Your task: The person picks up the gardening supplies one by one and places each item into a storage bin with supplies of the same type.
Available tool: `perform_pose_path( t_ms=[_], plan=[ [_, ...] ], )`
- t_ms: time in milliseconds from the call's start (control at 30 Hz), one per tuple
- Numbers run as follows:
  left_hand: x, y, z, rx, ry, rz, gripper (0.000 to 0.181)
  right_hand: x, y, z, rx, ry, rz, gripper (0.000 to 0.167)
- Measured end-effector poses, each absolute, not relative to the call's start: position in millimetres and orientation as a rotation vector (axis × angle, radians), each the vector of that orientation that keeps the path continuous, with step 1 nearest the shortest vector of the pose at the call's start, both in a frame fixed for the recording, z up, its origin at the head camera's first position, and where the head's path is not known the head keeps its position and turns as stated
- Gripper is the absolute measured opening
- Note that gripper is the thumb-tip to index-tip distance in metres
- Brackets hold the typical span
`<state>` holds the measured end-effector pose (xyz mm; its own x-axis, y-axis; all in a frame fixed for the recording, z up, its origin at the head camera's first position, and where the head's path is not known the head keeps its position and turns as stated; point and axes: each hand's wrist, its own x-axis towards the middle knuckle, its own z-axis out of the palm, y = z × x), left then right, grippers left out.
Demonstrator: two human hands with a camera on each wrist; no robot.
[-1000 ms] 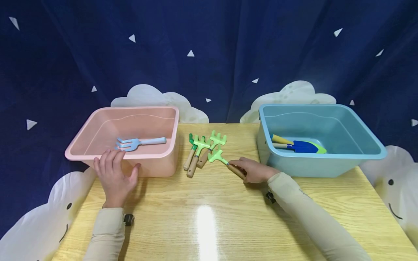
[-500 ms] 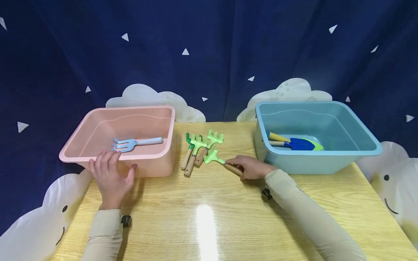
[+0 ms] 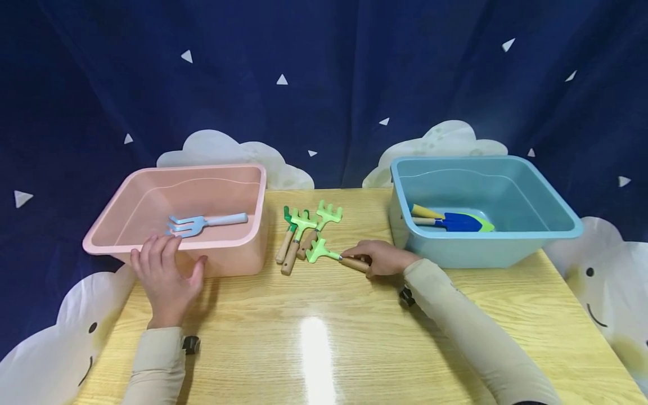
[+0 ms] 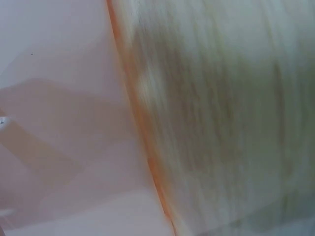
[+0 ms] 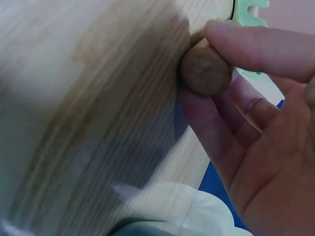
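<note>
Swung toward nine o'clock, the light-green rake [image 3: 319,251] sits pinched in your right hand [image 3: 383,259]; guide it clear of neighbouring rakes [image 3: 291,257].

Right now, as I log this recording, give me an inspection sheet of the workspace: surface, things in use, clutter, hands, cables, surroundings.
Surface: wooden table, bright glare on its near half.
Things in use: light green rake; pink bin with a light blue fork inside; blue bin with a blue-bladed trowel and a partly hidden yellow-handled tool.
Clutter: two other rakes and a dark green tool, bunched beside the pink bin.
Hands: left hand rests on the pink bin's near rim; right hand pinches the light green rake's wooden handle.
Cables: nothing seen.
Surroundings: navy curtain with white triangles and cloud shapes.
</note>
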<state>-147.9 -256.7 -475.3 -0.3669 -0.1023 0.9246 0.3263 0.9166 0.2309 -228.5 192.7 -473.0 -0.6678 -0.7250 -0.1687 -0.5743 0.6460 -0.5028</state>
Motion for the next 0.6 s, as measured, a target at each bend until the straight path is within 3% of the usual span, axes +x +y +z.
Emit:
perform_pose_path(
  t_ms=[600],
  plan=[
    [-147.5,-257.1,-476.2,-0.153,-1.903,-0.449,0.053,-225.0,185.6,-473.3,-1.004,2.591,-0.570,0.069]
  ],
)
